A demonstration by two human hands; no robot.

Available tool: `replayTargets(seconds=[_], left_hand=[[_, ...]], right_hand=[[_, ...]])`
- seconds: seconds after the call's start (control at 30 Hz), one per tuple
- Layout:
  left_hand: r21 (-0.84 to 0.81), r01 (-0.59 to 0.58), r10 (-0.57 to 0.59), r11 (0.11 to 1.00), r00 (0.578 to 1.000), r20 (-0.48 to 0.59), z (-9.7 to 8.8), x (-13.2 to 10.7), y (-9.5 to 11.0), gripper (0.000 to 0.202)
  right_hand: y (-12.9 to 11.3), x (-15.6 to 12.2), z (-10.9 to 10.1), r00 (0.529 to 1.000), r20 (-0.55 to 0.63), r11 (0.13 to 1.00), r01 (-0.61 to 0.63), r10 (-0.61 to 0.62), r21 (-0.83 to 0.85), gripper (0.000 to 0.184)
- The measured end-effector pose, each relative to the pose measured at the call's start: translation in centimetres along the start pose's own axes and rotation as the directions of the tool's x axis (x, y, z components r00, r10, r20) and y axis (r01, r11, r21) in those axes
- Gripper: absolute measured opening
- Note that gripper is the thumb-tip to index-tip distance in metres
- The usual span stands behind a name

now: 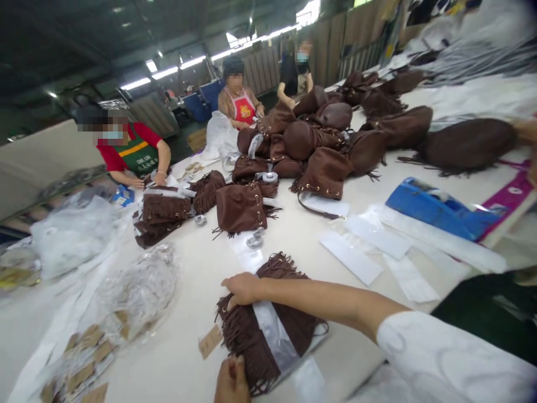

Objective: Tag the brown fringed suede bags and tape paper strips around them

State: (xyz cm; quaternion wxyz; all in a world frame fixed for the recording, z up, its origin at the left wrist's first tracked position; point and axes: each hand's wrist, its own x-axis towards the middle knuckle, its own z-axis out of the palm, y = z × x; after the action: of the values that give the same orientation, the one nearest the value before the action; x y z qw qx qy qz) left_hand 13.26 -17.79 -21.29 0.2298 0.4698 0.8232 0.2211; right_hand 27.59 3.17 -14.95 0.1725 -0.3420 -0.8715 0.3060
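Note:
A dark brown fringed bag (289, 330) lies on the white table in front of me, a strip of clear-grey plastic (272, 330) wrapped across it. My right hand (243, 288) reaches over from the right, its fingers and thumb closed on the bag's far left edge. At the near left corner, my left hand (232, 382) has its fingers pressed together beside the fringe; what they pinch is too small to make out. A tan cardboard tag (210, 341) sticks out from the bag's left side. Under the bag's near edge shows a white sheet (309, 380).
Beyond is a heap of brown bags (297, 140). White strips (352, 257) and a blue tape dispenser (444, 207) are to the right. Clear plastic (138, 291) and tan tags (81, 376) lie left. Several people stand along the table, one in a green apron (138, 154).

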Motion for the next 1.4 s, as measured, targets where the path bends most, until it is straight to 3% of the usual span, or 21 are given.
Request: replayTargets(seconds=[0.07,0.13,0.2,0.23,0.33,0.4,0.47,0.57,0.67,0.83,1.0,1.1,1.2,1.23,1.3,1.37,1.4], left_hand=[[0.023,-0.005,0.005,1.000,1.000,-0.003,-1.3,-0.6,0.6,0.035],[0.105,-0.054,0.065,0.993,0.992,-0.105,-2.3,-1.5,1.6,0.039],[0.206,-0.189,0.231,0.960,0.952,-0.202,-2.5,-2.5,3.4,0.043],[0.238,-0.293,0.342,0.926,0.919,-0.198,-2.2,-3.1,4.5,0.043],[0.254,-0.603,0.630,0.756,0.776,-0.032,0.1,-4.3,8.4,0.046],[0.279,-0.702,0.704,0.655,0.701,0.110,2.0,-4.6,10.5,0.054],[0.322,-0.740,0.706,0.591,0.667,0.237,3.5,-4.5,11.9,0.060],[0.377,-0.744,0.660,0.551,0.665,0.349,4.5,-4.2,12.5,0.065],[0.394,-0.735,0.623,0.551,0.677,0.391,4.6,-4.0,12.3,0.066],[0.384,-0.730,0.597,0.565,0.683,0.420,4.7,-4.1,12.1,0.068],[0.362,-0.721,0.592,0.591,0.692,0.412,5.1,-3.9,12.2,0.073],[0.307,-0.720,0.604,0.622,0.691,0.398,4.4,-4.2,12.4,0.075],[0.189,-0.708,0.642,0.680,0.700,0.314,2.9,-6.2,11.8,0.072],[0.134,-0.684,0.643,0.717,0.723,0.253,2.5,-7.4,11.3,0.067],[-0.018,-0.567,0.565,0.824,0.819,0.099,1.8,-9.9,10.1,0.049],[-0.256,-0.323,0.347,0.911,0.936,0.054,1.6,-12.3,8.8,0.034],[-0.401,-0.141,0.201,0.905,0.973,0.110,1.7,-13.1,8.3,0.033]], right_hand=[[1.0,-2.4,-1.9,0.995,-0.057,0.997,-0.079,0.079,0.015,0.055],[2.6,-6.0,-4.0,0.980,-0.127,0.988,-0.147,0.151,0.039,0.046],[4.2,-10.7,-5.3,0.960,-0.168,0.975,-0.217,0.223,0.055,0.035],[4.8,-13.2,-5.5,0.954,-0.170,0.969,-0.240,0.247,0.064,0.031],[5.4,-20.1,-4.1,0.953,-0.186,0.971,-0.229,0.238,0.070,0.031],[5.1,-23.4,-2.2,0.950,-0.258,0.984,-0.179,0.176,0.009,0.034],[4.9,-25.6,-0.1,0.935,-0.335,0.985,-0.151,0.113,-0.088,0.034],[5.1,-27.3,2.3,0.921,-0.389,0.959,-0.124,0.016,-0.254,0.037],[5.6,-27.6,3.6,0.916,-0.396,0.917,-0.101,-0.066,-0.385,0.041],[6.0,-26.5,4.1,0.895,-0.431,0.894,-0.096,-0.115,-0.438,0.025],[5.5,-26.4,4.0,0.916,-0.394,0.894,-0.112,-0.077,-0.434,0.018],[5.5,-26.7,2.6,0.940,-0.337,0.916,-0.095,-0.047,-0.390,0.027],[5.5,-25.2,-0.8,0.966,-0.247,0.945,-0.008,-0.077,-0.327,0.045],[5.2,-24.0,-2.0,0.971,-0.221,0.948,0.014,-0.088,-0.317,0.048],[4.2,-20.5,-4.2,0.980,-0.175,0.950,0.038,-0.096,-0.310,0.043],[3.0,-16.1,-5.3,0.991,-0.103,0.952,0.054,-0.089,-0.302,0.035],[2.5,-13.8,-5.5,0.996,-0.032,0.951,0.065,-0.079,-0.302,0.036]])
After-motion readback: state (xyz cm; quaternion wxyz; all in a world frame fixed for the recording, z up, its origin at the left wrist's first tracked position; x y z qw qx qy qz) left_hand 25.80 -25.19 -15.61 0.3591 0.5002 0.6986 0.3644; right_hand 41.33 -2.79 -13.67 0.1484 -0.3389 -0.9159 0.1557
